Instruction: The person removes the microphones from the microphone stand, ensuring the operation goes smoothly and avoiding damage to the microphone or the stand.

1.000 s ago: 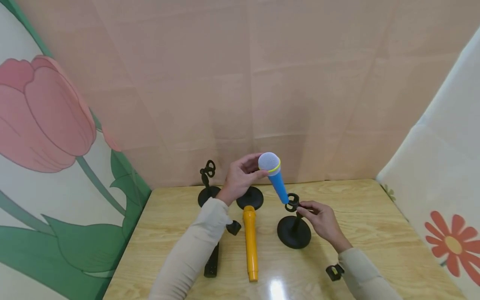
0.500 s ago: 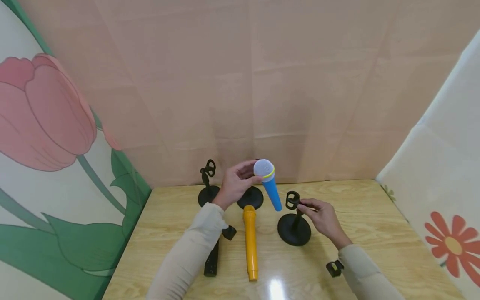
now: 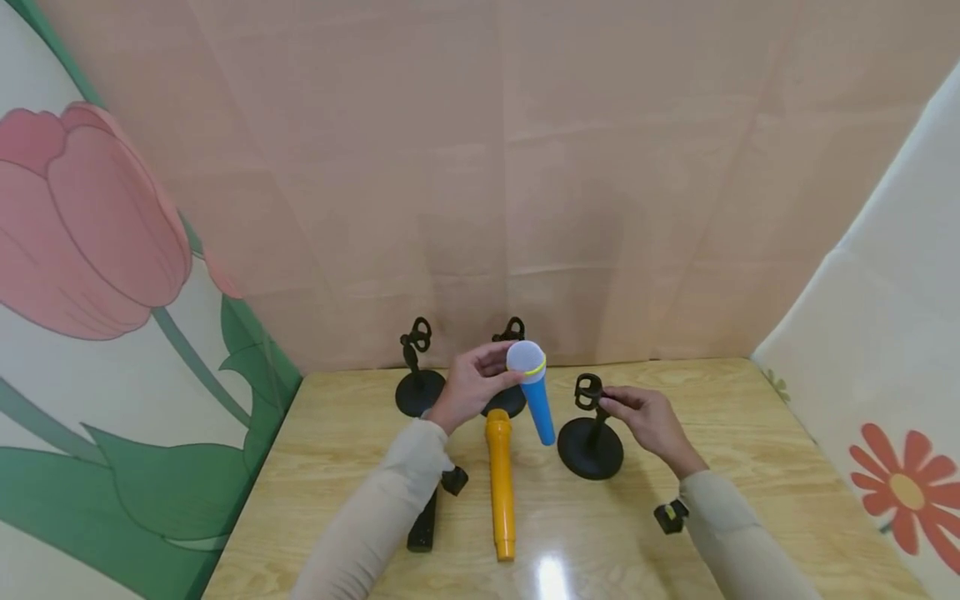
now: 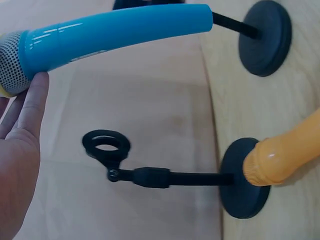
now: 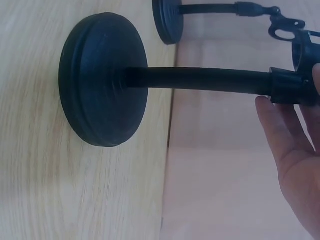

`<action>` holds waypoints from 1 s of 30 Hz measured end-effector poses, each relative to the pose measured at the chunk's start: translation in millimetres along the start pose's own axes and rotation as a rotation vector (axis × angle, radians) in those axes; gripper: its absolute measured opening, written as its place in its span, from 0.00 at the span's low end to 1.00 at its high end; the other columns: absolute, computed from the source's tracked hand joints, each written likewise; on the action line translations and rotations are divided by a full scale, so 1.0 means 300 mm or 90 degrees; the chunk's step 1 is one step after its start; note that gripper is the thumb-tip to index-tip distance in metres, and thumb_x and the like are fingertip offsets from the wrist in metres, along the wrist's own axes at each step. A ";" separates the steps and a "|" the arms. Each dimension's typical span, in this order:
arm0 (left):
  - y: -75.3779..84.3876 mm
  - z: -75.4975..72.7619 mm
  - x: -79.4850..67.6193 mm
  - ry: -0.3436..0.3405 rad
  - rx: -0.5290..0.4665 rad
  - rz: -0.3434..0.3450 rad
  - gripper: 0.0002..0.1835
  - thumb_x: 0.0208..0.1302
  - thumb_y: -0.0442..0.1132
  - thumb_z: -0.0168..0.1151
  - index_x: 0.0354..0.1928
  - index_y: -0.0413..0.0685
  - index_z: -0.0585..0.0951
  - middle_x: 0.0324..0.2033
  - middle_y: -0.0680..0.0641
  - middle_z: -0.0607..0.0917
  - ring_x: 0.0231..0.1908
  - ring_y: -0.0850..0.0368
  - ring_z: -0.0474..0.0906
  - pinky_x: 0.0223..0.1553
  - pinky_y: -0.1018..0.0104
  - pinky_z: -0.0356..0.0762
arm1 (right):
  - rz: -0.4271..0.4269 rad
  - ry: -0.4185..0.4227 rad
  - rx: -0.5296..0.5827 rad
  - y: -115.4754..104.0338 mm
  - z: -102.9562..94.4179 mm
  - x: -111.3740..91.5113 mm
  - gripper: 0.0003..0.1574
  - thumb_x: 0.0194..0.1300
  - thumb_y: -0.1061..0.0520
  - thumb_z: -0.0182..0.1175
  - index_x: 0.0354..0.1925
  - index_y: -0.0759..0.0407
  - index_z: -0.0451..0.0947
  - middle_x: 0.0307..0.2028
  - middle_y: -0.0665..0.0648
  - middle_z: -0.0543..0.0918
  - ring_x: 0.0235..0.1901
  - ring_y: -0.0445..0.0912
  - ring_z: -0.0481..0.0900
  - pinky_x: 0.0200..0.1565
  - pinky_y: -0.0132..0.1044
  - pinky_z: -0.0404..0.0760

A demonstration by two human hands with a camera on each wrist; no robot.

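Observation:
My left hand (image 3: 474, 385) pinches a blue toy microphone (image 3: 537, 408) just under its white mesh head, and the handle points down over the table. In the left wrist view the microphone's blue handle (image 4: 120, 34) stretches away from the fingers. To its right, my right hand (image 3: 651, 422) grips a black microphone stand (image 3: 591, 448) near its ring clip (image 3: 588, 391). The right wrist view has the stand's round base (image 5: 102, 80) close by, with the fingers of my right hand (image 5: 295, 150) around the top of the pole. Handle and ring clip are apart.
An orange microphone (image 3: 501, 492) lies on the wooden table (image 3: 360, 483), its head by the base of a second black stand (image 4: 245, 195). A third stand (image 3: 420, 392) is at the back left. A black handle (image 3: 422, 525) lies partly under the left sleeve.
The left hand has lowered the blue microphone and moved it slightly left, away from the ring clip. The right hand and its stand have shifted slightly up in the view.

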State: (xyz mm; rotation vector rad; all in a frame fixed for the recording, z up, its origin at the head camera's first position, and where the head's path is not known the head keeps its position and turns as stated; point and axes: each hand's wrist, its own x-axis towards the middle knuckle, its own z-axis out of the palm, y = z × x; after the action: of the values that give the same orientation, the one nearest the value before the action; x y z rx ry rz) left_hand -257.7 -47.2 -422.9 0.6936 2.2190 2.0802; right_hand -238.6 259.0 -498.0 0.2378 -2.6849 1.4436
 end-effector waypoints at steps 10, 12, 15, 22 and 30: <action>-0.072 0.020 -0.036 -0.007 -0.002 -0.048 0.24 0.62 0.37 0.72 0.60 0.43 0.80 0.52 0.43 0.85 0.49 0.50 0.84 0.52 0.62 0.81 | -0.010 -0.015 0.029 0.005 -0.018 0.024 0.25 0.71 0.49 0.63 0.56 0.67 0.81 0.48 0.64 0.86 0.47 0.53 0.85 0.49 0.45 0.83; -0.086 0.027 -0.043 -0.010 -0.003 -0.064 0.24 0.61 0.37 0.72 0.60 0.43 0.81 0.51 0.43 0.85 0.48 0.51 0.84 0.52 0.62 0.81 | -0.009 -0.015 0.035 0.008 -0.021 0.027 0.25 0.71 0.49 0.63 0.56 0.67 0.81 0.48 0.64 0.86 0.47 0.53 0.85 0.49 0.43 0.84; -0.108 0.039 -0.051 -0.018 -0.003 -0.081 0.23 0.62 0.37 0.72 0.59 0.43 0.81 0.51 0.44 0.85 0.48 0.51 0.84 0.51 0.62 0.82 | -0.013 -0.026 0.037 0.013 -0.026 0.033 0.26 0.71 0.49 0.63 0.56 0.68 0.81 0.49 0.64 0.86 0.47 0.53 0.85 0.49 0.44 0.84; -0.153 0.062 -0.073 -0.017 0.013 -0.092 0.24 0.62 0.39 0.72 0.59 0.42 0.81 0.50 0.44 0.86 0.47 0.52 0.84 0.51 0.63 0.82 | -0.018 -0.036 0.017 0.026 -0.037 0.058 0.26 0.71 0.49 0.62 0.57 0.68 0.80 0.52 0.66 0.84 0.51 0.58 0.83 0.53 0.53 0.81; -0.208 0.081 -0.093 -0.033 0.016 -0.114 0.23 0.62 0.39 0.72 0.58 0.41 0.81 0.50 0.45 0.86 0.47 0.53 0.84 0.50 0.63 0.82 | -0.008 -0.047 0.012 0.027 -0.045 0.076 0.28 0.72 0.48 0.61 0.59 0.68 0.78 0.54 0.67 0.83 0.54 0.60 0.81 0.56 0.58 0.78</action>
State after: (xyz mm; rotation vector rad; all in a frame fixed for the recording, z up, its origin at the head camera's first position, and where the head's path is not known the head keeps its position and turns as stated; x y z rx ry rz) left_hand -243.7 -34.3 -492.8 0.5224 2.1944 1.9317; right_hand -262.6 272.3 -493.7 0.3137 -2.7237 1.4849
